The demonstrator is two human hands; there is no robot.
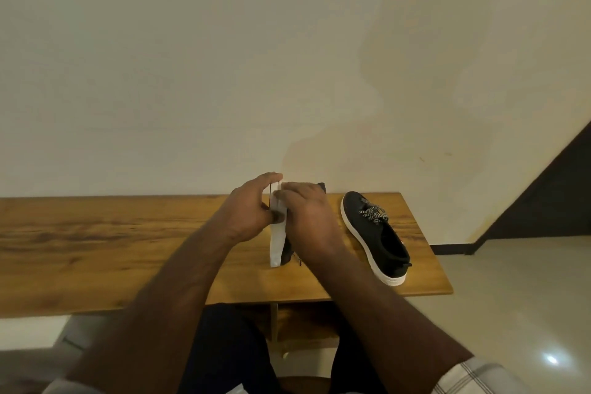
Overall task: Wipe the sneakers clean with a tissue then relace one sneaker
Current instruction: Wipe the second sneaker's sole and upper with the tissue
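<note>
Holding one sneaker (277,243) on its side on the wooden table (96,233), sole turned left, long axis running away from the person: left hand (252,211) curls round the sole near the toe; right hand (307,217) presses a white tissue (280,193) against it from the right, its fingers hidden. Second sneaker (374,233) lies upright further right, nearer the right hand, laces loose.

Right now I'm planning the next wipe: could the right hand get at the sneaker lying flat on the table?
Probably yes: the flat sneaker lies just beside the right hand, with nothing between, though that hand is busy.
</note>
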